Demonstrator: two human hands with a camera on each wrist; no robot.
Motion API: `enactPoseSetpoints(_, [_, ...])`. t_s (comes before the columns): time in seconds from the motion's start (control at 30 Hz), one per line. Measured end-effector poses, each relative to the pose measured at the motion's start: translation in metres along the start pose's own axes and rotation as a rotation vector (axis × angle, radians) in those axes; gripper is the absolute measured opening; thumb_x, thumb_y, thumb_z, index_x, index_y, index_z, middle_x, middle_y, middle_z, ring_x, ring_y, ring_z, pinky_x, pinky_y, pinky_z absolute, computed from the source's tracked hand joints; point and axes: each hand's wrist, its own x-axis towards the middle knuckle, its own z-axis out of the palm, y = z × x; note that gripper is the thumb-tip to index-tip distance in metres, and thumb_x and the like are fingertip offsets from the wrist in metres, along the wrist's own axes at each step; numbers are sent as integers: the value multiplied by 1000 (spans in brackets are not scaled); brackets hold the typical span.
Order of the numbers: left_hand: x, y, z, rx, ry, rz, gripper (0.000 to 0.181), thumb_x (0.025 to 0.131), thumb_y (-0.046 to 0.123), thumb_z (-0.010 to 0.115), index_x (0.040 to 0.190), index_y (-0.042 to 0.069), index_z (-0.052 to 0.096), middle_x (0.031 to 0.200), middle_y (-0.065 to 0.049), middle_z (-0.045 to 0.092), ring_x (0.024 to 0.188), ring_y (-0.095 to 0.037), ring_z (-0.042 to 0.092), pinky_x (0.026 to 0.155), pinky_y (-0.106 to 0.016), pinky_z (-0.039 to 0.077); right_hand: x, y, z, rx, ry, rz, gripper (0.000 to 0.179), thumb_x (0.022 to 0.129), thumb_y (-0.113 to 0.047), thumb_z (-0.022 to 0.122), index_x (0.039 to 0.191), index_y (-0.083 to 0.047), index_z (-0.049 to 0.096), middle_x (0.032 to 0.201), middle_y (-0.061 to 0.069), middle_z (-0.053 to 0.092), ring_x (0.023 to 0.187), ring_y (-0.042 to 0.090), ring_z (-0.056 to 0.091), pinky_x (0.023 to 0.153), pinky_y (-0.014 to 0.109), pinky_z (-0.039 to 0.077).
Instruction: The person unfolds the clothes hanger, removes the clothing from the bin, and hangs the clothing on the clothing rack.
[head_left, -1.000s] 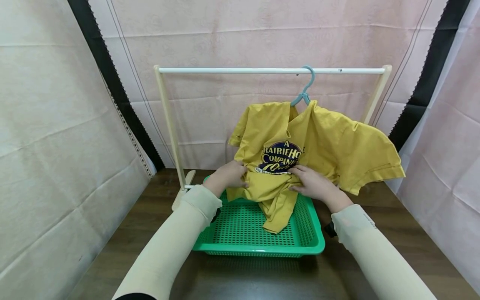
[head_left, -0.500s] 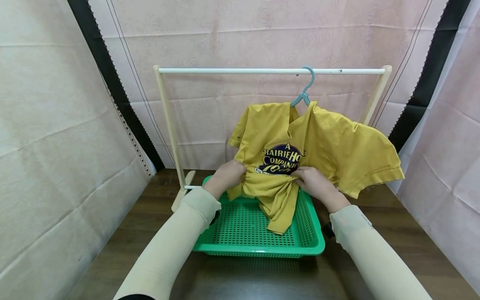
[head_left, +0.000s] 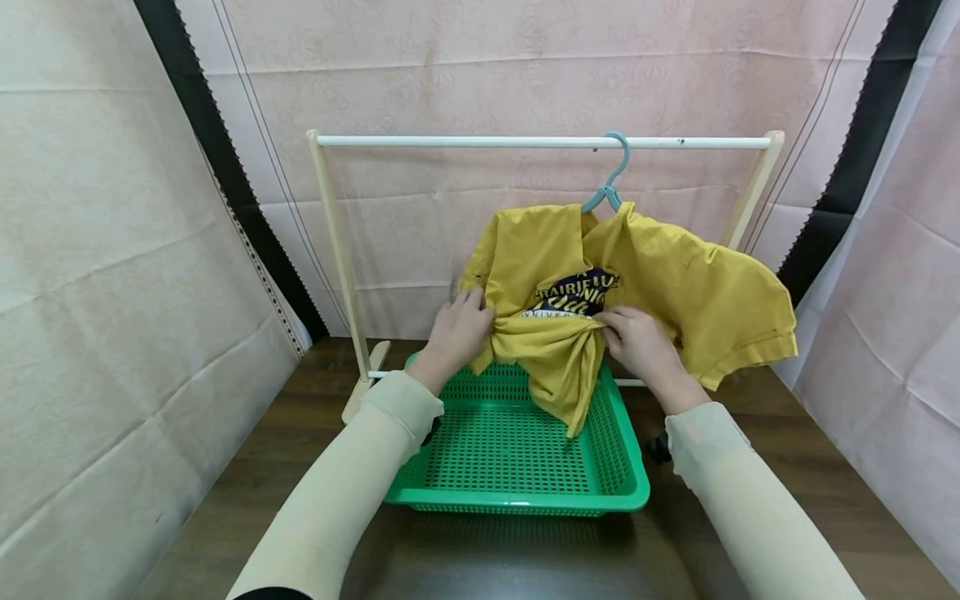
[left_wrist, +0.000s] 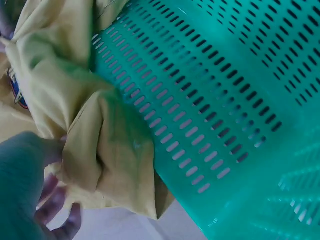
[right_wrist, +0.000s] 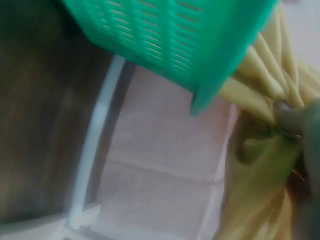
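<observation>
A yellow short-sleeved shirt (head_left: pixel 540 242) with a dark printed logo (head_left: pixel 573 292) drapes from a light blue hanger (head_left: pixel 615 179). Its lower part is bunched, and one tail dangles over the green basket (head_left: pixel 517 502). On the shirt's left side my left hand (head_left: pixel 457 333) holds the cloth; in the left wrist view the thumb (left_wrist: pixel 52 150) lies against it with the fingers partly behind. My right hand (head_left: pixel 641 342) pinches gathered cloth just below the logo. Pleats run out from that grip in the right wrist view, where the thumb (right_wrist: pixel 290 120) presses the fabric.
The hanger hooks over the white bar (head_left: pixel 450 142) of a rack whose cream post (head_left: pixel 337 250) stands left of the basket. Below is a dark wooden table (head_left: pixel 510 558). Pale cloth walls (head_left: pixel 112 292) enclose the back and sides.
Both hands have risen, pulling the shirt's lower part up with them. The dangling tail now hangs higher above the basket floor, and folds distort the logo. Hanger and basket stay put.
</observation>
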Motion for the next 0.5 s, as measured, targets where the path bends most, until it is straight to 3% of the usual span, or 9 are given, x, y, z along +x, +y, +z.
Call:
enactPoseSetpoints(0.1, [4,4,-1,2,21,-50,18,105,20,53,107,17,71,107,-7,50,90,-23,47,67,-36,48,6,0,1,-23,66,18,15,91,1,68,104,0,76,100,15,70,94,34,65,81,47,53])
enactPoseSetpoints(0.17, [6,8,1,3,-17,-70,18,105,20,55,112,16,71,110,-8,55,91,-23,52,71,-36,51,8,-1,4,-31,66,36,14,90,2,67,101,1,75,100,16,68,94,35,63,81,47,53])
enactPoseSetpoints(0.33, [5,14,6,-61,-191,-56,21,105,18,54,122,14,67,114,-9,63,94,-23,62,74,-38,56,4,-4,16,-60,-37,50,10,89,7,64,95,3,72,96,19,62,91,37,57,77,46,52])
enactPoseSetpoints(0.5, [2,15,8,-170,-287,28,19,107,27,52,106,14,65,89,-5,64,75,-19,62,65,-35,53,-4,-2,23,-12,-158,18,11,87,8,63,93,0,69,90,14,62,84,33,59,74,44,52])
